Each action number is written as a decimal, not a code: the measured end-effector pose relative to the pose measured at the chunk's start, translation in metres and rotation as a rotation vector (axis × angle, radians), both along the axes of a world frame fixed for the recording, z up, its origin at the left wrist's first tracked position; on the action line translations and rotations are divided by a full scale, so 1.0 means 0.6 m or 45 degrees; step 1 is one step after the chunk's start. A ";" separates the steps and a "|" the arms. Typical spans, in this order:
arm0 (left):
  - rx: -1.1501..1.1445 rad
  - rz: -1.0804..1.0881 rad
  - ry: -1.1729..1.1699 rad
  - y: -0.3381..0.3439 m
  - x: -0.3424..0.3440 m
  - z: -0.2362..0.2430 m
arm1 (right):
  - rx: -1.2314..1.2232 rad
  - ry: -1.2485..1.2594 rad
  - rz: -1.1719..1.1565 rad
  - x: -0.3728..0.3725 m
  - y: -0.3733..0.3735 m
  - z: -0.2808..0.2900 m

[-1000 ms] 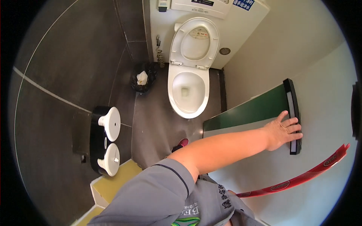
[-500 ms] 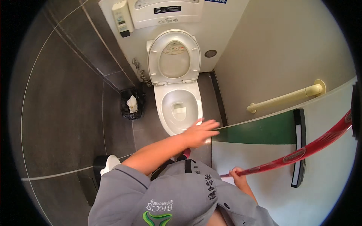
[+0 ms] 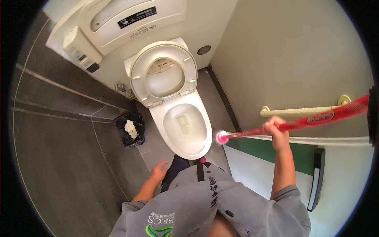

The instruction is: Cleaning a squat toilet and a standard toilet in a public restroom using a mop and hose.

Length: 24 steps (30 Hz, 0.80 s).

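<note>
My right hand grips a long red handle that runs out to the right; its pink-and-white head is just right of the toilet bowl rim. My left hand hangs low beside my dark-trousered leg, fingers loosely apart and holding nothing. In front of me stands a white toilet with its seat ring raised and some water in the bowl. The green-and-white door with a black vertical handle is at my lower right.
A black-lined bin with white paper sits left of the toilet. A cream grab bar is on the right wall. A white dispenser and folded panel are on the back wall, with dark tiled wall at left.
My left hand has left the door area and dropped back to the left. My right hand has risen with the red handle, bringing its head beside the bowl. The view has turned.
</note>
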State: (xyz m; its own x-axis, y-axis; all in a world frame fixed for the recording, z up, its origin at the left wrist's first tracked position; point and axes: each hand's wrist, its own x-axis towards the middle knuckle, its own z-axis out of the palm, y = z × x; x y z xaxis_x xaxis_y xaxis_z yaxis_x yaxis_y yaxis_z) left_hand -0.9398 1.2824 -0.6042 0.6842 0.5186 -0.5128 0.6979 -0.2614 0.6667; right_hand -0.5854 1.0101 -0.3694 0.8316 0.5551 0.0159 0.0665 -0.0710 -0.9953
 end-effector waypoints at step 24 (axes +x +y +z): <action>0.422 -0.535 -1.374 0.235 0.691 0.525 | -0.224 0.008 0.083 0.423 0.512 -0.117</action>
